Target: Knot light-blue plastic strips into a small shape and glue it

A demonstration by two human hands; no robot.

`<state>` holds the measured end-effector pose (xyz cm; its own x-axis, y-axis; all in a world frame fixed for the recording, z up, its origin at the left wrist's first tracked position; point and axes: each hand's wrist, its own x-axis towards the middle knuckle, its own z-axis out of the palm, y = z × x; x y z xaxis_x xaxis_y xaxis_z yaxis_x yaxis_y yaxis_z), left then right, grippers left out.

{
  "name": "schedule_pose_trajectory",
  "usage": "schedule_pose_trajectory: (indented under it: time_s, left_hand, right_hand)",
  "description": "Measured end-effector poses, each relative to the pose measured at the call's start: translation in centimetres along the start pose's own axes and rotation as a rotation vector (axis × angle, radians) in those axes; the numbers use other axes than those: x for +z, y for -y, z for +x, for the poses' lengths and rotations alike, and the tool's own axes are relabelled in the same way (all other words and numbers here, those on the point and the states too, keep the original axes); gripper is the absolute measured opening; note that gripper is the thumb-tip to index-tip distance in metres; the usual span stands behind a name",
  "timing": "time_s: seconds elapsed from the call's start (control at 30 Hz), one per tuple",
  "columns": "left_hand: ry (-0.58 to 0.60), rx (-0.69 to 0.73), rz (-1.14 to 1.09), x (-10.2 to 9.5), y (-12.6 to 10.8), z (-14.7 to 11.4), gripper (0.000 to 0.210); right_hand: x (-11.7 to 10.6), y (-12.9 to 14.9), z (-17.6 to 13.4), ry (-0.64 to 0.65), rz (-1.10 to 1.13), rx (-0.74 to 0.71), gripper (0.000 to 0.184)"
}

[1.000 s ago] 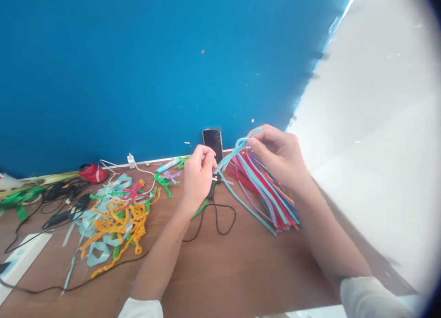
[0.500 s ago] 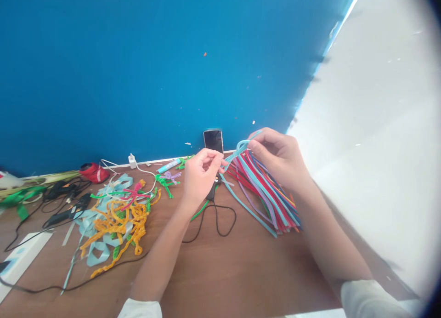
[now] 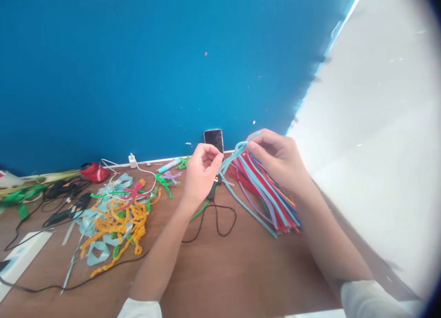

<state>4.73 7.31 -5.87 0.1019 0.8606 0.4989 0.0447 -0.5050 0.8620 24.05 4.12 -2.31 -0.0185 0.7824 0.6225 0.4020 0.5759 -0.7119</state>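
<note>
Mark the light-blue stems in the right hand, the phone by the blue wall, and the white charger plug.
Light-blue stems (image 3: pixel 237 151): head view, on the strands just below the loop.
Phone (image 3: pixel 214 139): head view, on the dark screen.
White charger plug (image 3: pixel 132 161): head view, on its body.

- The person's right hand (image 3: pixel 275 157) pinches looped light-blue stems (image 3: pixel 240 146) between thumb and fingers, above the table.
- The left hand (image 3: pixel 202 178) is raised beside the stems' other end, thumb and forefinger curled together; whether they grip is unclear.
- A bundle of multicoloured stems (image 3: pixel 270 196) lies on the brown table (image 3: pixel 220 272).
- A phone (image 3: pixel 214 140) stands against the blue wall (image 3: pixel 155 70).
- At left, orange stems (image 3: pixel 138 221) tangle with pale blue ribbon (image 3: pixel 85 225).
</note>
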Motion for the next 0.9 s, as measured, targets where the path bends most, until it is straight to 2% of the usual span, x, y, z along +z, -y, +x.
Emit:
schedule_pose_trajectory:
  time_s: [0.3, 0.5, 0.63, 0.73, 0.9]
  left_hand:
    - [0.1, -0.046, 0.032, 0.09, 1.0, -0.33, 0.006]
    - [0.135, 0.019, 0.144, -0.07, 0.73, -0.5, 0.023]
    - [0.151, -0.034, 0.095, -0.06, 0.54, -0.41, 0.027]
    - [0.133, -0.063, -0.018, 0.05, 0.56, -0.28, 0.026]
    - [0.024, -0.055, -0.164, 0.07, 0.83, 0.02, 0.025]
  right_hand:
    - [0.43, -0.03, -0.04, 0.039, 0.009, -0.01, 0.018]
    - [0.49, 0.16, 0.0, 0.08, 0.006, -0.002, 0.019]
    - [0.41, 0.15, 0.0, 0.1, 0.0, -0.004, 0.019]
    - [0.36, 0.05, -0.03, 0.1, 0.0, -0.005, 0.019]
    - [0.33, -0.02, -0.05, 0.103, -0.004, -0.005, 0.02]
